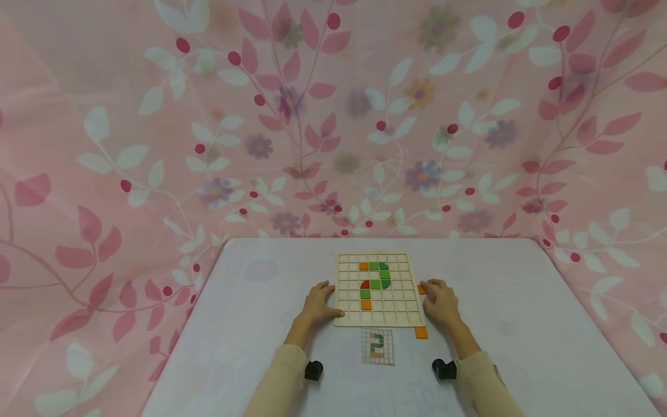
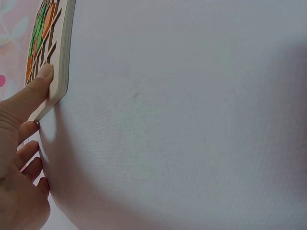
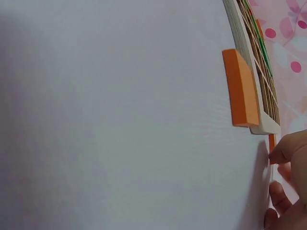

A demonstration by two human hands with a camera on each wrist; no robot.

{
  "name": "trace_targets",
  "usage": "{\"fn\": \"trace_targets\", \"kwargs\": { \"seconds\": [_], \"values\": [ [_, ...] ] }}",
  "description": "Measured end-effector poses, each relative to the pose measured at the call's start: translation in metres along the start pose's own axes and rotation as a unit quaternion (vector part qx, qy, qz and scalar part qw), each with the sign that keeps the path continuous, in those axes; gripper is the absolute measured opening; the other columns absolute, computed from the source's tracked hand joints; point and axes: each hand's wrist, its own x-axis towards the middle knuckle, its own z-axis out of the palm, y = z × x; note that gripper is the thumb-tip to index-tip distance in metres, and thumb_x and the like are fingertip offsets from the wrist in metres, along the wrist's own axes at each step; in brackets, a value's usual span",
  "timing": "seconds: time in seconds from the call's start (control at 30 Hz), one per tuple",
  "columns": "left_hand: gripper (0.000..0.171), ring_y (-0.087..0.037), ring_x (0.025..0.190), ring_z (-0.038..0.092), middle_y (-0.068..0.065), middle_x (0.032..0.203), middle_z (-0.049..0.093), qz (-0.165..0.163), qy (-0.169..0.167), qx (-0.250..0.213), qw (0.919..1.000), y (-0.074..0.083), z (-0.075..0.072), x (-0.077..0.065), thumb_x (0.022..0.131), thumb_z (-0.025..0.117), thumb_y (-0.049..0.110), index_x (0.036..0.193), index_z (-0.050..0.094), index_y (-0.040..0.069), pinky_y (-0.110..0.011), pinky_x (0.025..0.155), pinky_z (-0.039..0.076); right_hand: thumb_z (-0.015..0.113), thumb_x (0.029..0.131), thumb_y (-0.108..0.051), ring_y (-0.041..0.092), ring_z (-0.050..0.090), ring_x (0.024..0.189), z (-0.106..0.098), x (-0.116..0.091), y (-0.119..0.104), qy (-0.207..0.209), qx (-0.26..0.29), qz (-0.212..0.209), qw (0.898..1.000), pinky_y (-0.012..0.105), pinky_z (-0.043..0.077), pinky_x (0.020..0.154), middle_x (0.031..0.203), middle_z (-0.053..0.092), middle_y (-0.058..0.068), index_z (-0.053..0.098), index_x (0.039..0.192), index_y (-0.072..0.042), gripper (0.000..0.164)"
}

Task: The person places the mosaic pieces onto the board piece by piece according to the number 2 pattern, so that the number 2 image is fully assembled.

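A pale wooden grid board (image 1: pixel 398 317) lies on the table with several orange, green and red tiles set in its squares, some with a rounded corner. My left hand (image 1: pixel 316 304) is at its left side, the thumb (image 2: pixel 36 91) pressing on top near the corner and the other fingers beside the edge. Just off the right edge, my right hand (image 1: pixel 443 301) pinches an orange tile (image 3: pixel 272 141) between thumb and fingertips. Another orange tile (image 1: pixel 421 332) lies at the board's near right corner; in the right wrist view that orange tile (image 3: pixel 240 91) sits against the edge.
In front of the board lies a small printed card (image 1: pixel 377 356) with a coloured grid pattern. The white-covered table (image 1: pixel 250 347) reaches back to a pink floral curtain (image 1: pixel 333 174). Black wrist mounts (image 1: pixel 444 369) stick out inward at both sleeves.
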Motion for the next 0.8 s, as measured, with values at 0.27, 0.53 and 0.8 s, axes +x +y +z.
{"fn": "trace_targets", "kwargs": {
  "seconds": [0.27,0.53,0.8],
  "values": [
    [0.075,-0.042,0.131,0.035,-0.022,0.142,0.04,0.006,0.0,0.003,1.0,0.001,0.0,-0.001,0.067,0.084,0.026,0.129,0.053,-0.003,-0.054,0.107,0.031,0.066,0.08,0.0,0.04,0.057,0.091,-0.001,0.004,0.005,-0.019,0.032,-0.006,0.999,0.053,0.048,0.081,0.097,0.061,0.026,0.065,0.103,0.014,0.027],
    [0.076,-0.042,0.13,0.035,-0.022,0.142,0.04,0.005,-0.001,0.004,1.0,0.0,0.001,0.002,0.067,0.085,0.026,0.129,0.053,-0.003,-0.054,0.107,0.03,0.068,0.075,-0.006,0.027,0.057,0.081,-0.004,0.005,0.004,-0.03,0.045,0.062,0.997,0.039,0.05,0.073,0.092,0.065,0.019,0.066,0.1,0.01,0.03],
    [0.076,-0.041,0.129,0.036,-0.021,0.141,0.041,0.01,-0.001,0.017,0.9998,-0.002,0.0,0.003,0.067,0.085,0.028,0.129,0.053,-0.003,-0.053,0.106,0.032,0.07,0.074,0.0,0.023,0.056,0.079,0.002,0.002,-0.017,-0.009,0.139,0.03,0.99,0.024,0.049,0.066,0.093,0.066,0.018,0.067,0.101,0.009,0.029]
  ]
}}
